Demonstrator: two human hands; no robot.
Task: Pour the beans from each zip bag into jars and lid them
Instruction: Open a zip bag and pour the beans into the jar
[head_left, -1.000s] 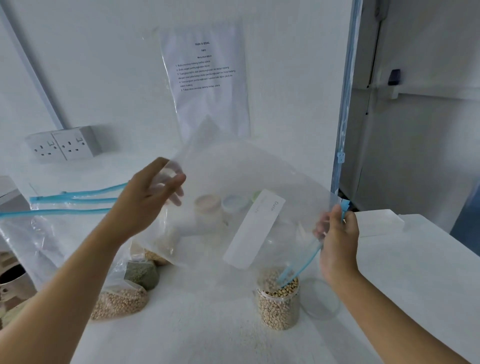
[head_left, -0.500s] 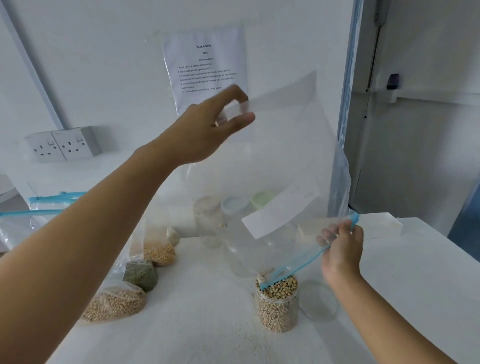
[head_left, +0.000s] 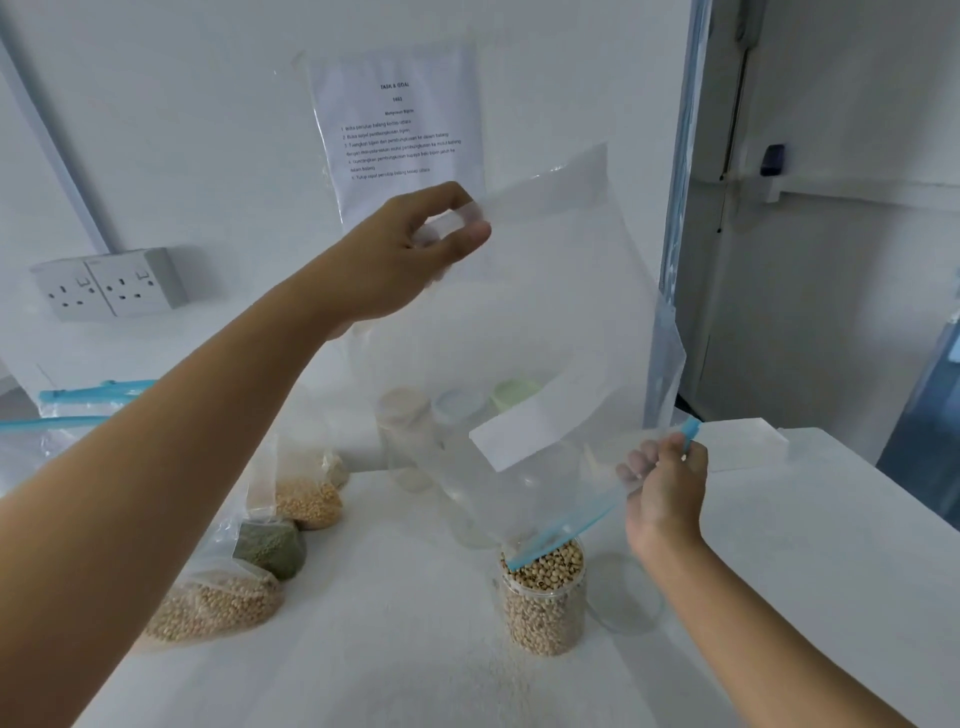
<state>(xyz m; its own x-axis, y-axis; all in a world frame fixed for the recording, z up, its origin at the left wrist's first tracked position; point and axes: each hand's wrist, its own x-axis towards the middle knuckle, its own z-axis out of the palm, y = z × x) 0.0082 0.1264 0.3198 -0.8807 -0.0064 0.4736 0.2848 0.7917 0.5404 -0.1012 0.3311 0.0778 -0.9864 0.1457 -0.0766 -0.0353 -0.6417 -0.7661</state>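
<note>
A printed sheet (head_left: 395, 130) in a plastic sleeve is taped to the wall at 12 o'clock. Its heading reads "TASK & GOAL", and the numbered lines below are too small to read. The zip bag (head_left: 545, 322) carries a white label panel (head_left: 524, 436) on which no writing can be made out.

The bag is clear and held up in the air, tilted mouth-down. Its blue zip strip (head_left: 566, 527) slants down to the rim of the open jar (head_left: 543, 603), which stands on the white table (head_left: 805, 545) at about 6 o'clock. The jar is filled to the brim with pale tan beans.

The left hand (head_left: 405, 265) pinches the bag's upper corner between thumb and forefinger at 11 o'clock of the jar. The right hand (head_left: 665, 488) has its fingers curled tight on the end of the zip strip at 2 o'clock of the jar.

A clear round lid (head_left: 626, 592) lies just beside the jar at 3 o'clock. At 9 o'clock of the jar lie three bean bags (head_left: 218, 603), tan, green and yellow. Lidded jars (head_left: 402, 431) show through the bag at 12 o'clock. A double wall socket (head_left: 109, 286) sits at 10 o'clock.
</note>
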